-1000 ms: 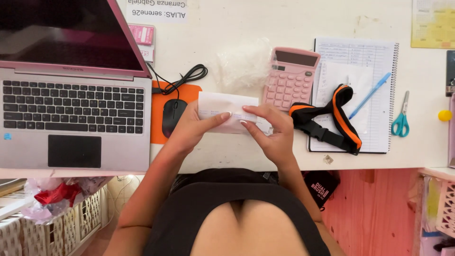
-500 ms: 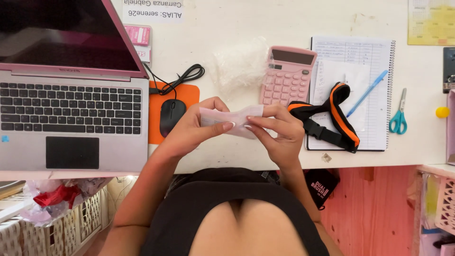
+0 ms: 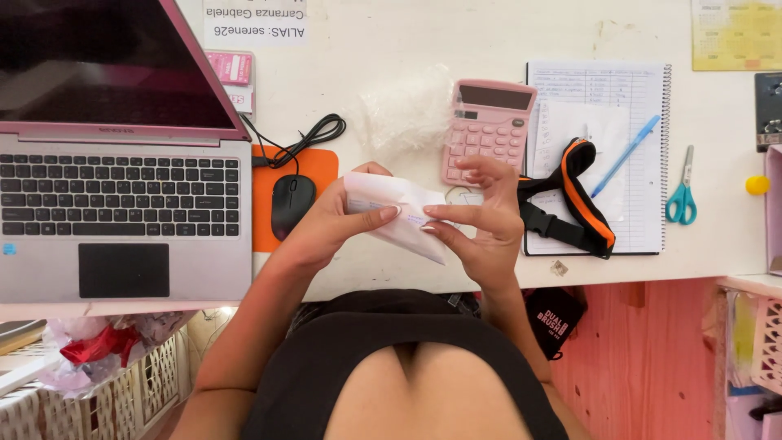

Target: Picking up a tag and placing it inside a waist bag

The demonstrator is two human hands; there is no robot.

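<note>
Both hands hold a small folded white paper (image 3: 397,213) just above the near edge of the bench (image 3: 391,33). The left hand (image 3: 334,224) wraps it from the left, thumb pressed on top; the right hand (image 3: 481,228) pinches its right end with thumb and forefinger. A black mouse (image 3: 292,202) on an orange pad (image 3: 319,167) lies just left of the left hand. A pink calculator (image 3: 487,126) sits beyond the right hand, a black-and-orange strap (image 3: 580,204) to its right.
</note>
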